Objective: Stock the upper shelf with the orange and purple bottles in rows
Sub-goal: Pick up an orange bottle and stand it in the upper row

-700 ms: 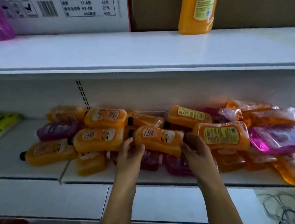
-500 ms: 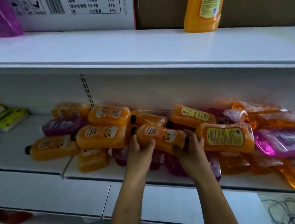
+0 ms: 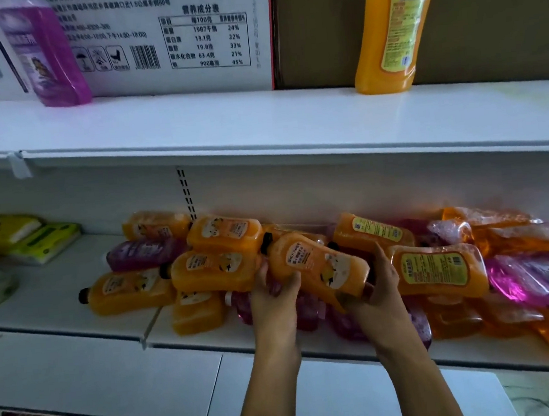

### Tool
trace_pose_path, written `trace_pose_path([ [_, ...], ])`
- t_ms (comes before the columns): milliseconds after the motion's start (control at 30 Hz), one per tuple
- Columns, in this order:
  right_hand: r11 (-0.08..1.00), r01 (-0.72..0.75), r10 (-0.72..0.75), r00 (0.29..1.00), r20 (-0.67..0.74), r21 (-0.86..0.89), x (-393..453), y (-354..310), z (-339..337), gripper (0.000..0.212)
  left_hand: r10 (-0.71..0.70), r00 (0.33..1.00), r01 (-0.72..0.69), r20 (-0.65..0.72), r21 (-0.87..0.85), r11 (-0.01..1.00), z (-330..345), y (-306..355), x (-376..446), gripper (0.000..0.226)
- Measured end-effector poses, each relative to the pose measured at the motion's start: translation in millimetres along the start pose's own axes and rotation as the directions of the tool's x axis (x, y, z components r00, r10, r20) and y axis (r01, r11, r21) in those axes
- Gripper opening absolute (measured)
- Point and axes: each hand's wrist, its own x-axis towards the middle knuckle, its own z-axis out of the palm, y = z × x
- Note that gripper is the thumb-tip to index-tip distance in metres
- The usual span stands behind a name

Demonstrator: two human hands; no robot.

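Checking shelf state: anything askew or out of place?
Yes. The orange and purple bottles lie jumbled on their sides on the lower shelf, not in rows. Only one orange bottle and one purple bottle stand on the upper shelf.

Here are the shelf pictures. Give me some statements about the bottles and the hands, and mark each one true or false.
1. Both hands hold one orange bottle at the pile. True: left hand, right hand.
2. One orange bottle stands upright on the upper shelf. True: upright orange bottle.
3. The purple bottle on the upper shelf lies flat. False: the purple bottle stands, leaning slightly.
4. The bottles on the lower shelf stand in neat rows. False: they lie in a heap.
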Motion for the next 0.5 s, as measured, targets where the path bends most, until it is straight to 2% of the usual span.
trace_pose_path([
  [100, 0.997, -0.037, 0.029, 0.991, 0.132, 0.061, -15, -5, -2, 0.116, 0.073, 0.997, -0.073, 0.005, -0.037, 0.997, 0, 4, 0, 0.046],
  [267, 0.997, -0.056, 0.035, 0.947, 0.319, 0.057, -33, -18, -11, 0.085, 0.115, 0.981, -0.12, 0.155, 0.025, 0.992, 10, 15, -9, 0.05],
  [333, 0.998, -0.062, 0.053, 0.952, 0.302, 0.023, -37, -25, -21, 0.082, 0.097, 0.97, -0.111, 0.222, 0.051, 0.993, 14, 16, -15, 0.041],
  [500, 0.991, -0.129, 0.119, 0.964, 0.239, 0.029, -46, -32, -51, 0.106, -0.011, 0.915, -0.023, 0.403, 0.081, 0.996, 23, 12, -23, 0.04],
])
